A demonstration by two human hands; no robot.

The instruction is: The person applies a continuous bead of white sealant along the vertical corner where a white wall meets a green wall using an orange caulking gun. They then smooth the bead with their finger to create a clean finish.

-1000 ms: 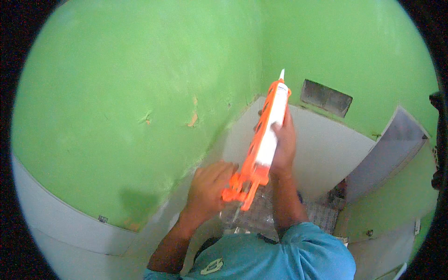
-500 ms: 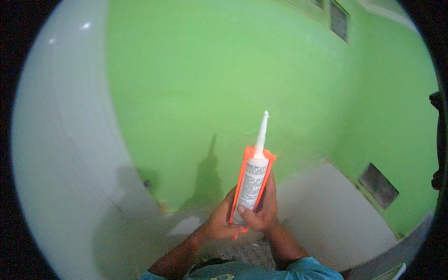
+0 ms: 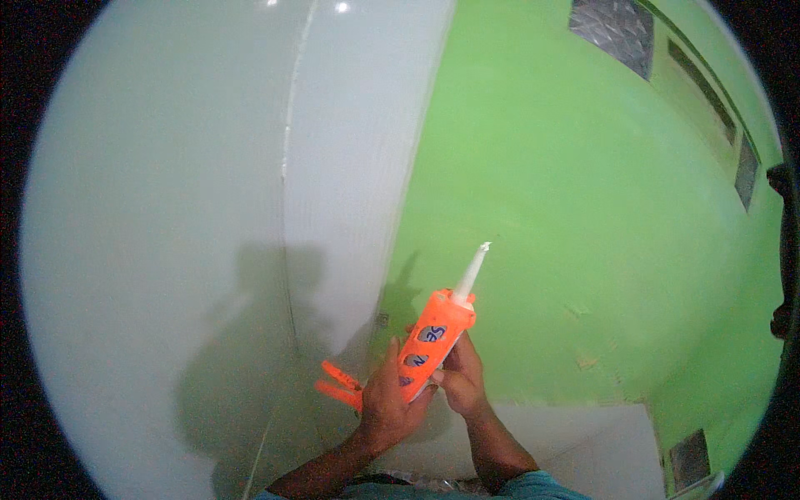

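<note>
The left hand (image 3: 385, 404) and right hand (image 3: 463, 385) both had fingers wrapped round the orange caulking gun (image 3: 442, 318), at five o'clock; its white nozzle (image 3: 472, 273), earlier near twelve, had tilted toward one.

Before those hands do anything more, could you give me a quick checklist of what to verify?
1. Left hand around the caulking gun: ok, wrapped over the orange frame.
2. Right hand on the gun: ok, against its right side; some fingers hidden.
3. Nozzle clear of both hands: ok, pointing up and away.
4. Orange handle gripped at its end: not ok, it sticks out past the left hand.
5. Enough filler in the tube: cannot tell, mostly covered.
</note>
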